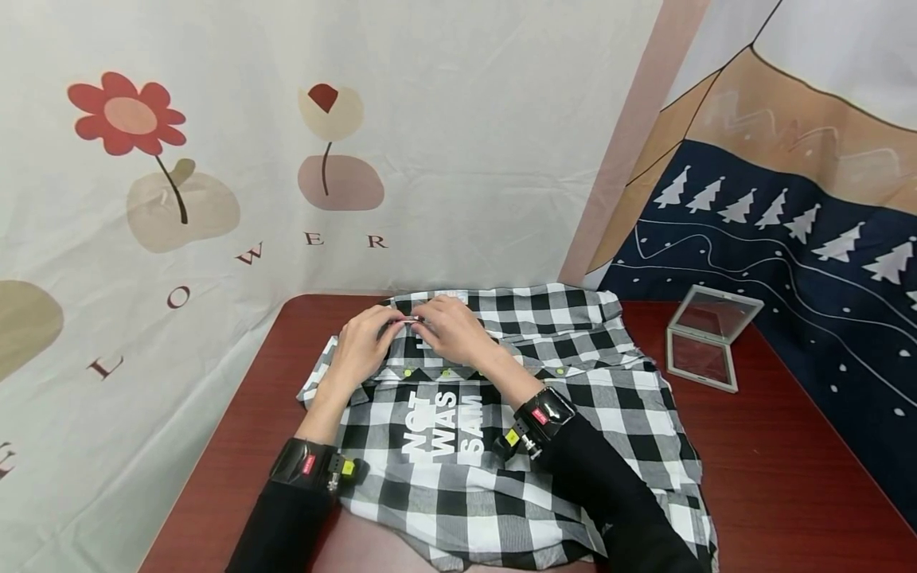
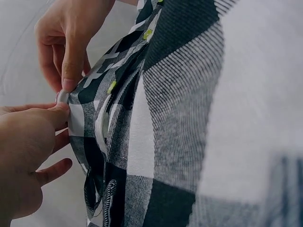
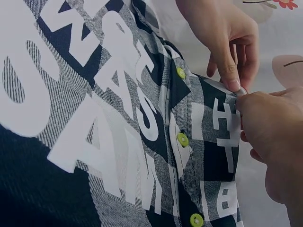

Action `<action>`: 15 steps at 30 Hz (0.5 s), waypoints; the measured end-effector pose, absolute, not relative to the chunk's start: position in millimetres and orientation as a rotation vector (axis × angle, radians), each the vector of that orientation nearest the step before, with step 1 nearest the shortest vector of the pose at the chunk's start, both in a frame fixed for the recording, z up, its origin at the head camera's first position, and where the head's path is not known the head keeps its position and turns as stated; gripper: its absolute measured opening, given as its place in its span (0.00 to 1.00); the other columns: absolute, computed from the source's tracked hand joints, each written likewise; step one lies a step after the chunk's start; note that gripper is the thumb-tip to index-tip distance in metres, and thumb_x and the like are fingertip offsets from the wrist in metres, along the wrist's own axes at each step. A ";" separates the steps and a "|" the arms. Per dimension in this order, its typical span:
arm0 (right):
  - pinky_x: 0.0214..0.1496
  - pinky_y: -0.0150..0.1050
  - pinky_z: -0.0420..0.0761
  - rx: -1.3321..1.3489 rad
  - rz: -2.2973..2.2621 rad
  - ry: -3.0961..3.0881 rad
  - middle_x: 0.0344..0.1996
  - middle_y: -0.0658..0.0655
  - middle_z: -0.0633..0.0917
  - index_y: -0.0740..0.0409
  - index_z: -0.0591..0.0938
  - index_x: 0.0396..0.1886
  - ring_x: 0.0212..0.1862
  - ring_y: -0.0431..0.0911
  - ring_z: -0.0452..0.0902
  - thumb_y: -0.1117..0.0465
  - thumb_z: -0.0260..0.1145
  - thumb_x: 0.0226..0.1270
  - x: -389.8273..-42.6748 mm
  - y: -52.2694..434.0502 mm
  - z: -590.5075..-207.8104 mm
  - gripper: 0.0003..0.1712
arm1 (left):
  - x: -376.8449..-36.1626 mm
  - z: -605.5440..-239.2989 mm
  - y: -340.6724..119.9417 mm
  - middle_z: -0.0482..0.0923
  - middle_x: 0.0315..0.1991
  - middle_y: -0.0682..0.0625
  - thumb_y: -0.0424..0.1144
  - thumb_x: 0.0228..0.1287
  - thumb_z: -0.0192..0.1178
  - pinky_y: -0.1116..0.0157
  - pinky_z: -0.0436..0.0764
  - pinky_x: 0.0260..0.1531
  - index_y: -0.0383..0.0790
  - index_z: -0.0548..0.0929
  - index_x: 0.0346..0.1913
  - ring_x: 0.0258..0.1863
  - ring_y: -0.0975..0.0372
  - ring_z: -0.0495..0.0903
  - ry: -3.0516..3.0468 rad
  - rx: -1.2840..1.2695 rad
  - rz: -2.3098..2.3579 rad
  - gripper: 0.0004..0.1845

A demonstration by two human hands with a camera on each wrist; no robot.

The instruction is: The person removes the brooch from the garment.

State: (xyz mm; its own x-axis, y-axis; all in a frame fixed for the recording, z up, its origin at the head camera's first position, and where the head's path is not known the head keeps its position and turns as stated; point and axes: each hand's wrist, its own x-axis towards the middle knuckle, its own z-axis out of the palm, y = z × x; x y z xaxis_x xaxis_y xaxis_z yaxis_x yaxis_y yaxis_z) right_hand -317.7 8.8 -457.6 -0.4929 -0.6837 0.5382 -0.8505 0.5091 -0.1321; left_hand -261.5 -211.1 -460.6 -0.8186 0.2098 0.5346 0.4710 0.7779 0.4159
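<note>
Pinching, with left hand [image 1: 364, 341] and right hand [image 1: 454, 333] brought close together, a small pale piece [image 1: 411, 320]; cannot tell if cloth or separate. Held crosswise between both, equally near each, at the far side of the checked shirt [image 1: 493, 410], spread mostly nearer and rightward across the bench [image 1: 236, 469].

The shirt [image 1: 630, 398] is a bold check of black, white and finely striped grey, its lettering [image 1: 444, 430] white, its buttons [image 3: 182, 140] a lime green that catches my eye. The table [image 1: 774, 446] is reddish brown, the sleeves [image 1: 272, 517] plain black. One off-white wall cloth [image 1: 487, 159] sports a red flower [image 1: 129, 115]; the navy hanging [image 1: 766, 306] has white trees [image 1: 738, 210] and thin white lines
</note>
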 end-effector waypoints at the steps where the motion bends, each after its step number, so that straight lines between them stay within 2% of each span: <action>1: 0.65 0.50 0.89 1.265 0.535 -2.325 0.49 0.56 0.96 0.55 0.93 0.56 0.54 0.52 0.92 0.57 0.70 0.86 -317.5 8.6 -457.5 0.11 | -261.4 -460.3 -211.0 0.92 0.52 0.42 0.39 0.83 0.69 0.46 0.91 0.48 0.40 0.93 0.54 0.50 0.47 0.92 -2.503 -0.512 -0.758 0.08; 8: 0.63 0.49 0.90 1.269 0.476 -2.297 0.46 0.54 0.97 0.55 0.94 0.53 0.49 0.50 0.92 0.58 0.70 0.86 -316.7 7.6 -457.1 0.10 | -260.4 -460.0 -211.0 0.92 0.52 0.42 0.38 0.82 0.70 0.46 0.91 0.47 0.40 0.93 0.54 0.49 0.47 0.92 -2.503 -0.512 -0.757 0.08; 15: 0.65 0.49 0.89 1.264 0.442 -2.321 0.47 0.53 0.97 0.55 0.94 0.54 0.50 0.50 0.93 0.59 0.69 0.87 -314.2 6.2 -453.9 0.10 | -260.8 -460.1 -211.0 0.92 0.51 0.43 0.38 0.82 0.70 0.46 0.91 0.46 0.41 0.93 0.54 0.48 0.48 0.92 -2.498 -0.513 -0.752 0.07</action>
State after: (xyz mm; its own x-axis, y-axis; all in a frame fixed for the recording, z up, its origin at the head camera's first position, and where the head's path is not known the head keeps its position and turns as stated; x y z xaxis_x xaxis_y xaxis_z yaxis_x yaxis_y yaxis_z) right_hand -314.2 6.2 -453.9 -0.4734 -0.7006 0.5340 -0.8478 0.5268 -0.0605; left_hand -260.8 -211.0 -460.1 -0.8156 0.2106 0.5389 0.4731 0.7789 0.4117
